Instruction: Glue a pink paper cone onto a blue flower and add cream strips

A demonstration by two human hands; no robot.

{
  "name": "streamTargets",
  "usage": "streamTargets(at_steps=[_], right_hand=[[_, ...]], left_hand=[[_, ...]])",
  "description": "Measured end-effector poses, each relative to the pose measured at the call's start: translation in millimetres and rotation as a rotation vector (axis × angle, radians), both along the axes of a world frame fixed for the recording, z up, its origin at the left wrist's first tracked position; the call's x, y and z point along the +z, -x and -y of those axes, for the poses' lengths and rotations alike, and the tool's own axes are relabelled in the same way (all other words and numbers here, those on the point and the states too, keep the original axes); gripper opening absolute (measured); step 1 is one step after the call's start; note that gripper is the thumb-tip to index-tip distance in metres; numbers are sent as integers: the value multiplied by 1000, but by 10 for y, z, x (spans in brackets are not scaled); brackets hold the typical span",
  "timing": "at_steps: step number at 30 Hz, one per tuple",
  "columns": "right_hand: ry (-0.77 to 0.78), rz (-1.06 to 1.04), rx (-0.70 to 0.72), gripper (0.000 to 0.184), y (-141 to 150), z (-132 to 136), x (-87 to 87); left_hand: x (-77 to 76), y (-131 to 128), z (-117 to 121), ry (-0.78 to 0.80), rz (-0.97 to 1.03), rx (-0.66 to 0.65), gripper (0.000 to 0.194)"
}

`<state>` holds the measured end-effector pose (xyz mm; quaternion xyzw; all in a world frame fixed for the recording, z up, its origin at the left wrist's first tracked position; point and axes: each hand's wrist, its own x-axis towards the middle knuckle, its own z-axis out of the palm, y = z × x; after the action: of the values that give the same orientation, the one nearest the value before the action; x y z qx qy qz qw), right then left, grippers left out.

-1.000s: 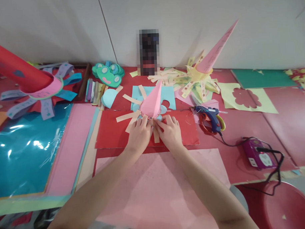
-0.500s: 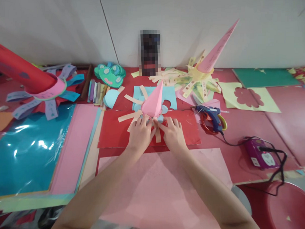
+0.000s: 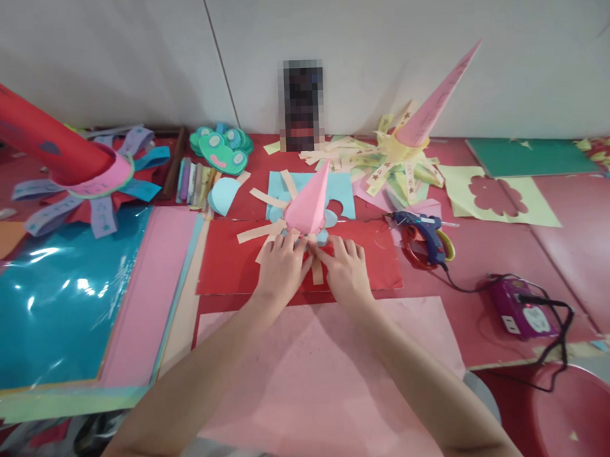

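Note:
A pink paper cone stands at the middle of the table, with peach paper strips and light blue paper petals spread around its base. My left hand lies at the cone's near left side, fingers bent, its thumb and fingertips pressed on a short peach strip at the base. From the right, my right hand presses the same strip with its index finger and thumb. Both sets of fingertips meet just below the cone and partly hide the strip's joined end. A red sheet lies underneath.
A glue gun rests to the right, wired to a purple power box. A decorated pink cone hat and a red one stand farther back. Frog cutouts, markers and a phone-like pixelated object are behind.
Both hands stay at the cone's base, pressing the same strip, with barely any finger movement. The whole view has shifted very slightly.

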<state>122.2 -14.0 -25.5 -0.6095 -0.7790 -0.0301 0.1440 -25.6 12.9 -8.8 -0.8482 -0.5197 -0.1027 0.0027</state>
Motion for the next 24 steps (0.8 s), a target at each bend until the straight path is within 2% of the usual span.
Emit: streamTargets(at_steps=[6, 13, 17, 24], right_hand=[[7, -48, -23, 48, -2, -14, -22], [10, -76, -35, 45, 9, -28, -14], [-6, -168, -34, 50, -70, -63, -8], [-59, -277, -55, 42, -101, -97, -14]], left_hand=[[-10, 0, 4, 1, 38, -8, 30], [-23, -1, -5, 11, 63, -3, 28], [-46, 13, -11, -10, 66, -28, 30], [-70, -13, 65, -59, 43, -37, 38]])
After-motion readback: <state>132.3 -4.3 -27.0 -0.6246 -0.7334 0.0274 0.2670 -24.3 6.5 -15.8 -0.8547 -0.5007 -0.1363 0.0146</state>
